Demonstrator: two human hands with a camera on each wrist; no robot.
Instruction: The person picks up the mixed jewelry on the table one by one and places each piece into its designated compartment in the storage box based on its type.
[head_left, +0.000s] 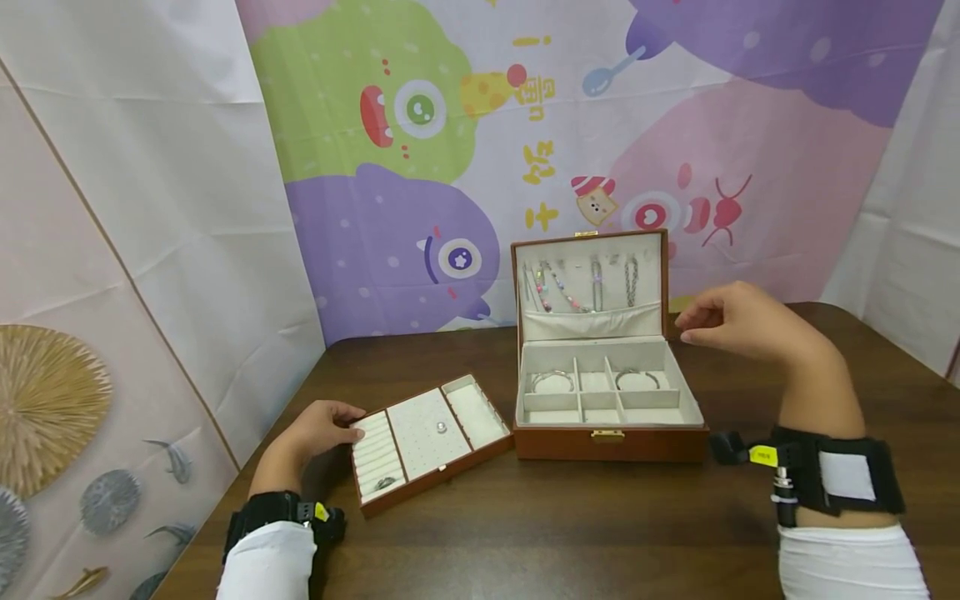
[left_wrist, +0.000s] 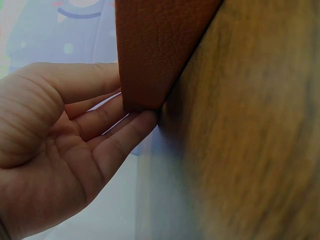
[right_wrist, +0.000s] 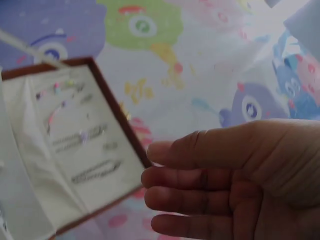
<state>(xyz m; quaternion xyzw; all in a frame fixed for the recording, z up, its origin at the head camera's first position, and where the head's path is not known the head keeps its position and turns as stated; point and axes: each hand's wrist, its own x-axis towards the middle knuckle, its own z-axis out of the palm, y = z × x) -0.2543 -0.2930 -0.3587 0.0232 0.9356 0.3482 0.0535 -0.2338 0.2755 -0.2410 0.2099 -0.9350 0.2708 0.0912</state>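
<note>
A brown jewelry tray (head_left: pixel 427 434) with a ring-roll section, a dotted panel and a narrow compartment lies angled on the table. My left hand (head_left: pixel 318 433) pinches its left end, thumb at the edge; in the left wrist view the fingers (left_wrist: pixel 125 135) reach under the tray's corner (left_wrist: pixel 145 75). To the right stands an open jewelry box (head_left: pixel 611 444), its lid (head_left: pixel 592 325) upright with necklaces and bracelets hanging inside. Just right of that lid hovers my right hand (head_left: pixel 750 321), fingers loosely bent and holding nothing. In the right wrist view the hand (right_wrist: pixel 235 175) is beside the lid's edge.
Two bracelets (head_left: pixel 552 382) lie in separate compartments of the box. On the tray are a pearl-like stud (head_left: pixel 441 427) and a ring (head_left: pixel 385 483) in the rolls. The dark wooden table (head_left: pixel 570 533) meets a cartoon-printed cloth (head_left: pixel 390 250) behind.
</note>
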